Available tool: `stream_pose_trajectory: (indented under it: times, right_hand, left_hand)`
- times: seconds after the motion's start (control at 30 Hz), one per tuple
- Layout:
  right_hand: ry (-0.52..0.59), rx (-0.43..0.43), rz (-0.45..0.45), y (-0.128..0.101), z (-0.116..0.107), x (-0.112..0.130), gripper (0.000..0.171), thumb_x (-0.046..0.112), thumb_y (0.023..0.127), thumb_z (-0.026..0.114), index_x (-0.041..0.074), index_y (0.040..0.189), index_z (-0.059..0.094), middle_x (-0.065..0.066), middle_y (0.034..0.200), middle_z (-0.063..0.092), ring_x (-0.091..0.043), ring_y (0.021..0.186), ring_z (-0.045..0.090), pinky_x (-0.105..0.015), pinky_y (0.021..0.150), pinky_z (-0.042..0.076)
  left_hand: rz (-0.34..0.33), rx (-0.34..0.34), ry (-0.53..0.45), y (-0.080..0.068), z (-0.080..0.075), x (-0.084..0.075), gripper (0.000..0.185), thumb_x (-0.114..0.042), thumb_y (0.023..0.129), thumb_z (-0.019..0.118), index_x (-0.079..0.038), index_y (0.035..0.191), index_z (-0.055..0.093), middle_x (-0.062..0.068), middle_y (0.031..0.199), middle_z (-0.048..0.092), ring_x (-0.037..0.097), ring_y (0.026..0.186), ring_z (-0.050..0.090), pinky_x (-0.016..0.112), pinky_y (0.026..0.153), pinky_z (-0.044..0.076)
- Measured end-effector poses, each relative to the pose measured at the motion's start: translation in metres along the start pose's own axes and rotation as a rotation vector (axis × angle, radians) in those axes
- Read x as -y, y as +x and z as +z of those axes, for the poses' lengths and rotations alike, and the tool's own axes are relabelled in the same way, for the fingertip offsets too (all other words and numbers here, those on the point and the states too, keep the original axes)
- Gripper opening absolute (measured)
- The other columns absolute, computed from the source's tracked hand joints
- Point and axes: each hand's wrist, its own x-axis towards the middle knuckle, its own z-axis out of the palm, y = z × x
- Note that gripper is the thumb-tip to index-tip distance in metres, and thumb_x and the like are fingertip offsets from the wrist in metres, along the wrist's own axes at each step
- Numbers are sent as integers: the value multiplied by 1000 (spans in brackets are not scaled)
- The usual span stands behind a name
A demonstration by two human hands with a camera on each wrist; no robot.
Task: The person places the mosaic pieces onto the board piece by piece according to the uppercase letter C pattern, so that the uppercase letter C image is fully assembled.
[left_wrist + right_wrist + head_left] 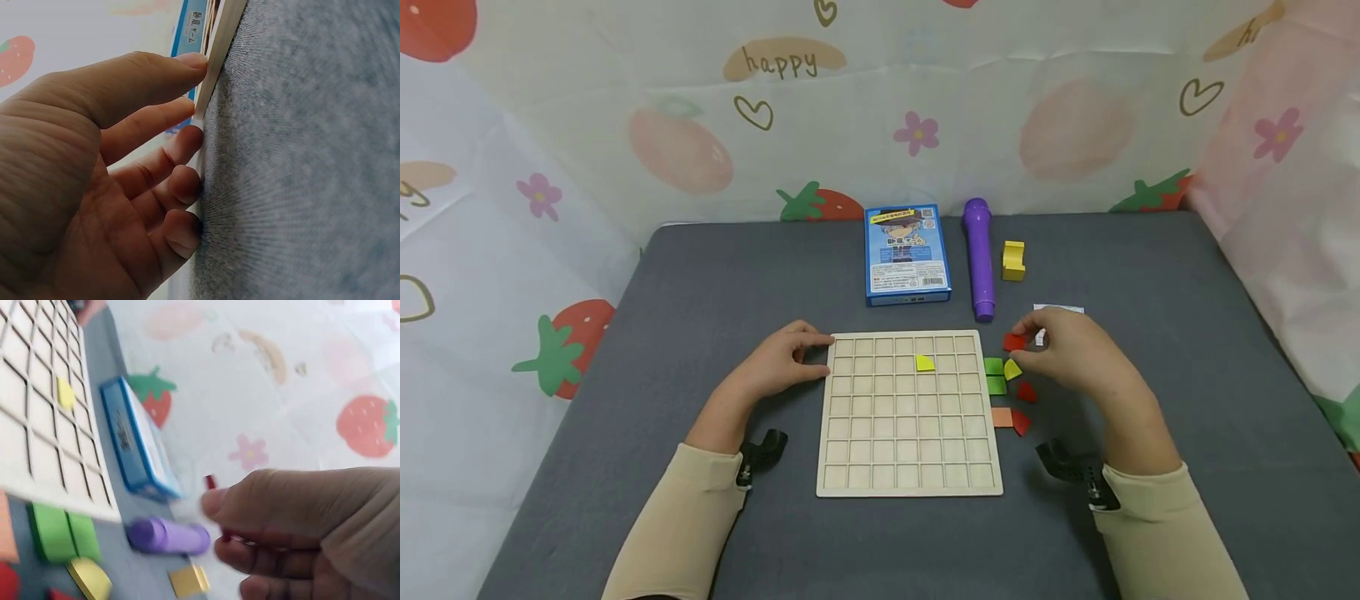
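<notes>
Head view, red piece: we saw it (1014, 342) just beyond the board's right edge, near the far corner.
Right hand, grip: with the right hand (1067, 346) we pinched the red piece between thumb and fingertips; the right wrist view showed it edge-on. Its height above the table could not be told.
Board: we had the wooden grid board (910, 492) flat on the table, with one yellow piece (925, 363) in the second row from the far edge.
Left hand, grip: with the left hand (778, 362) we touched the board's left edge near the far corner, thumb and forefinger spread apart, pinching nothing.
Step in hand: we judged this to be picking up a piece while steadying the board.
Next move: in our judgement it called for carrying the red piece leftward, turning it flat and squaring it to a cell; which cell, we could not tell.
Loose pieces: beside the right edge we had two green pieces (993, 367), a fan-shaped piece (1012, 369), an orange piece (1002, 417) and two spare reds (1027, 392).
Far side: we noted a blue box (907, 254), a purple stick (979, 258) and a yellow block (1013, 261) on the grey table (737, 275).
</notes>
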Motion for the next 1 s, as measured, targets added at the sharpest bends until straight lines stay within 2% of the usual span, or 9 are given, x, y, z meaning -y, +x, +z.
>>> stream_pose_trajectory:
  times: [0.23, 0.37, 0.43, 0.57, 0.77, 0.9, 1.0]
  right_hand:
    - [76, -132, -130, 10, 23, 32, 27, 25, 84, 72, 12, 107, 68, -3, 95, 59, -20, 62, 45, -33, 51, 38]
    - [136, -169, -214, 17, 40, 42, 26, 24, 83, 74, 13, 106, 69, 1, 97, 59, -19, 63, 44, -33, 52, 37]
    - [150, -168, -240, 21, 49, 46, 25, 25, 83, 74, 15, 105, 69, 2, 98, 60, -18, 65, 44, -33, 54, 37]
    - [160, -132, -237, 31, 69, 50, 23, 25, 82, 74, 16, 103, 69, 3, 98, 58, -18, 72, 48, -33, 59, 41]
    - [60, -57, -240, 44, 99, 51, 26, 25, 80, 76, 15, 103, 71, 2, 93, 55, -16, 79, 52, -31, 68, 44]
    - [9, -64, -257, 46, 111, 50, 28, 29, 81, 75, 16, 106, 72, 4, 89, 54, -12, 75, 50, -29, 65, 42]
    - [14, -97, -272, 45, 115, 50, 27, 28, 82, 74, 17, 107, 74, 7, 84, 52, -11, 70, 48, -28, 59, 40]
  left_hand:
    - [17, -1, 23, 0, 0, 2, 48, -24, 83, 74, -12, 127, 62, 2, 111, 53, 17, 69, 46, 33, 62, 40]
    - [19, 3, 22, 0, 0, 2, 48, -24, 83, 74, -12, 127, 61, 2, 111, 53, 18, 70, 46, 34, 63, 40]
    - [15, 4, 18, 0, 0, 1, 48, -24, 83, 74, -12, 127, 62, 2, 111, 53, 18, 71, 46, 33, 63, 40]
    - [13, 3, 14, 0, -1, 0, 48, -23, 83, 74, -11, 127, 61, 3, 110, 53, 18, 71, 46, 34, 63, 40]
    - [14, 2, 35, 1, 0, 2, 47, -25, 83, 74, -13, 127, 62, 1, 111, 52, 18, 66, 45, 34, 62, 40]
    - [17, 6, 29, 1, 1, 3, 48, -24, 83, 74, -13, 127, 61, 2, 111, 52, 17, 66, 45, 33, 62, 40]
    - [15, 7, 21, 0, 0, 3, 47, -23, 83, 74, -12, 128, 61, 2, 111, 52, 18, 66, 45, 34, 61, 39]
